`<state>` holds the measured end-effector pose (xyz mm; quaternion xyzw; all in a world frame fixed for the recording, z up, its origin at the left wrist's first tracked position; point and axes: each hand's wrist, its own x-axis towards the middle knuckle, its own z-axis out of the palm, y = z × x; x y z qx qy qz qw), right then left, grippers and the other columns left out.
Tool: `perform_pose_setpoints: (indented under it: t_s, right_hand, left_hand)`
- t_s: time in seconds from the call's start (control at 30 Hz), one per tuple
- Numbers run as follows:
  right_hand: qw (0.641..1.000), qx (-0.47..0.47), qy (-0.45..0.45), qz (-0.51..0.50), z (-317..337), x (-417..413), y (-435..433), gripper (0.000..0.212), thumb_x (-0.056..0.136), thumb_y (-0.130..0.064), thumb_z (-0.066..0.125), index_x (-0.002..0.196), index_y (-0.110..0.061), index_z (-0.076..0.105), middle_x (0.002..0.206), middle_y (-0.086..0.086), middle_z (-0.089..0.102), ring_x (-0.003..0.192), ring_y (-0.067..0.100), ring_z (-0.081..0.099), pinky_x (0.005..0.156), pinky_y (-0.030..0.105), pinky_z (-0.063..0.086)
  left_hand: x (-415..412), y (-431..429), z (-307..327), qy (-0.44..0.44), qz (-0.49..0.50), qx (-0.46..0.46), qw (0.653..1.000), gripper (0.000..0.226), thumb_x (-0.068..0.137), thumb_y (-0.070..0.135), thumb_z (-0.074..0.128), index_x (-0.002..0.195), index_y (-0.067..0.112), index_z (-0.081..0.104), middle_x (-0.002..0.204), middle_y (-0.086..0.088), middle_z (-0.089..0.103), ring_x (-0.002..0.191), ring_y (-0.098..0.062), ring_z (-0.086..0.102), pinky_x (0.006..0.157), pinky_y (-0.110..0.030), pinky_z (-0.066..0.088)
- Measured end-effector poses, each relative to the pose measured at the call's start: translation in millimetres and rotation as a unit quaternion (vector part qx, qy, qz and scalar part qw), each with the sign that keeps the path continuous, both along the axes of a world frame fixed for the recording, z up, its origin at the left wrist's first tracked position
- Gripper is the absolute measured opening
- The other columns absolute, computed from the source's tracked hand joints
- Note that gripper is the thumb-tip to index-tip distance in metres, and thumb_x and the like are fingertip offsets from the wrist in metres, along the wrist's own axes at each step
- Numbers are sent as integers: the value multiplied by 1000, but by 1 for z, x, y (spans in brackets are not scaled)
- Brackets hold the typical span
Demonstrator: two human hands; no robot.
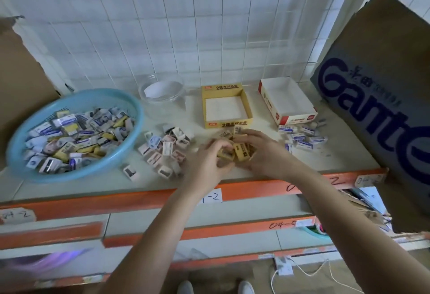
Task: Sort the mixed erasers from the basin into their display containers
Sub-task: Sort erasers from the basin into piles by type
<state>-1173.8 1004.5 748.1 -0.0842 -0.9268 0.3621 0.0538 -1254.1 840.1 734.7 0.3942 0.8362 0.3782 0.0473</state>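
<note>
Gathering seems to be the step in hand: the yellow erasers [242,153] lie in a small heap on the shelf [337,154], just in front of the yellow box [226,124], and both hands close on this heap from two sides. The left hand [207,159] has its fingers curled and its thumb below, gripping the erasers at the left edge of the heap. The right hand [260,152] lies over the right part with its fingers bent around several pieces. How many it really holds I cannot tell, because the picture is blurred here. The yellow box looks empty, so I judge this kind is sorted but not yet put away. To do it well, the hands should press the pieces into one tight block and set it down inside the box walls. Loose pieces may otherwise slide toward the pale erasers [162,152] on the left or the blue-labelled erasers [302,139] on the right. Farther out stand the white and red box [299,119], the clear bowl [160,93] and the blue basin [74,176], which holds many mixed pieces.
</note>
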Motion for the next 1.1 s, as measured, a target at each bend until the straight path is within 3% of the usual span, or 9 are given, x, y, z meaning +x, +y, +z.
perform_pose_setpoints:
  t_s: [0.07, 0.17, 0.37, 0.47, 0.63, 0.73, 0.93, 1.0, 1.1]
  right_hand:
    - [1000, -16, 6, -2, -6, 3, 1, 57, 71, -22, 80, 119, -39, 55, 139, -8, 40, 123, 3, 45, 103, 17, 35]
    - [999, -9, 43, -21, -12, 10, -2, 53, 74, -21, 78, 123, -30, 58, 132, -6, 44, 117, 3, 45, 94, 6, 33]
    - [988, 83, 92, -93, -23, 12, -8, 50, 76, -19, 72, 123, -29, 59, 119, 2, 49, 108, 23, 49, 87, 33, 46]
    - [988, 95, 78, -99, -24, 11, -9, 54, 78, -23, 71, 129, -31, 54, 130, 2, 45, 120, 25, 38, 91, 31, 38]
    - [990, 85, 60, -91, -23, 11, -8, 65, 79, -26, 69, 138, -27, 44, 144, 2, 36, 134, 23, 27, 103, 39, 36]
    - [991, 86, 60, -83, -24, 11, -7, 68, 79, -27, 70, 140, -27, 41, 145, 2, 37, 134, 23, 29, 101, 38, 38]
    - [990, 52, 79, -104, -21, 11, -9, 61, 81, -34, 70, 136, -30, 45, 139, -8, 42, 127, 13, 34, 93, 22, 34]
    - [989, 38, 89, -109, -19, 12, -9, 59, 81, -33, 71, 134, -29, 47, 136, -6, 44, 125, 13, 37, 92, 20, 32]
    - [988, 32, 99, -117, -17, 13, -9, 57, 79, -33, 72, 131, -27, 52, 134, -4, 47, 122, 14, 40, 92, 20, 31]
  left_hand:
    - [3, 0, -5, 19, 17, 16, 1000, 40, 78, 17, 74, 115, 20, 59, 115, 0, 58, 103, -17, 58, 88, -23, 45]
    - [1, 1, -10, 15, 56, -6, 998, 57, 77, 22, 74, 128, 21, 48, 120, -4, 53, 111, -22, 51, 94, -36, 44]
    - [6, -2, -4, -19, 20, -38, 999, 73, 78, 19, 62, 141, 34, 27, 138, 7, 36, 126, -14, 32, 100, -30, 31]
    - [4, -3, -2, -46, 4, -33, 998, 76, 77, 18, 61, 141, 38, 24, 139, 13, 31, 128, -10, 25, 98, -17, 24]
    - [3, 1, -9, 26, 56, -19, 998, 77, 73, 42, 74, 139, 33, 35, 131, 7, 42, 120, -11, 33, 97, -25, 28]
    - [2, 0, -9, 1, 68, 4, 998, 83, 66, 54, 76, 137, 30, 40, 130, 6, 43, 110, 2, 31, 91, -18, 26]
    - [-1, 1, -8, 16, 26, -82, 996, 100, 54, 81, 55, 139, 33, 37, 137, 4, 38, 128, -16, 32, 99, -30, 29]
    - [-1, -1, -6, -14, 11, -66, 998, 93, 59, 75, 62, 140, 36, 36, 139, 7, 36, 130, -12, 31, 100, -28, 28]
    - [-3, -7, -1, -101, -18, -23, 994, 78, 72, 43, 75, 138, 42, 33, 141, 14, 32, 128, -9, 30, 106, -34, 30]
